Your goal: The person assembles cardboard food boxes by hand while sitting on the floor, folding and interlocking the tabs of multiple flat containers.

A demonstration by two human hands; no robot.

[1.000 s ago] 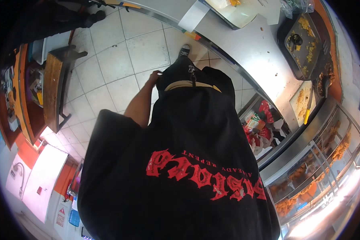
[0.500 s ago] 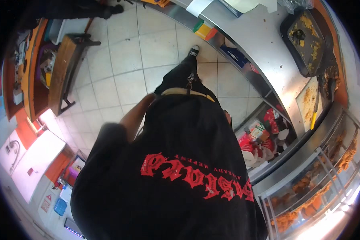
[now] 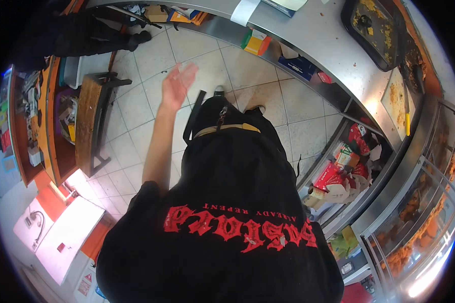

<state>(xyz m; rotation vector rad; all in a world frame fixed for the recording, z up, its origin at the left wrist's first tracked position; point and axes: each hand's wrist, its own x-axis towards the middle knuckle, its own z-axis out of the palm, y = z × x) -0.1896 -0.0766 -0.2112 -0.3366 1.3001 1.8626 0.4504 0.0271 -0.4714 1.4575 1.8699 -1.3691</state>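
The camera looks straight down my own body: a black shirt with red lettering [image 3: 237, 232], black trousers and a tan belt [image 3: 227, 130]. My left hand [image 3: 177, 85] is raised in front of me over the tiled floor [image 3: 136, 108], palm open with the fingers spread, and it holds nothing. Its bare forearm runs back toward my shoulder. My right hand is out of sight, hidden behind my torso or outside the picture.
A curved steel counter [image 3: 318, 38] runs along the top and right, with a dirty black tray [image 3: 376, 30] and a crumbed board. Shelves under it hold red-and-white packages [image 3: 341, 169]. A glass case with fried food [image 3: 414, 222] is at right. A wooden bench [image 3: 88, 118] and sink [image 3: 33, 227] stand left.
My left arm has swung up from beside my hip into the open, hand now spread above the floor. The view has shifted, showing more of the counter and shelves.
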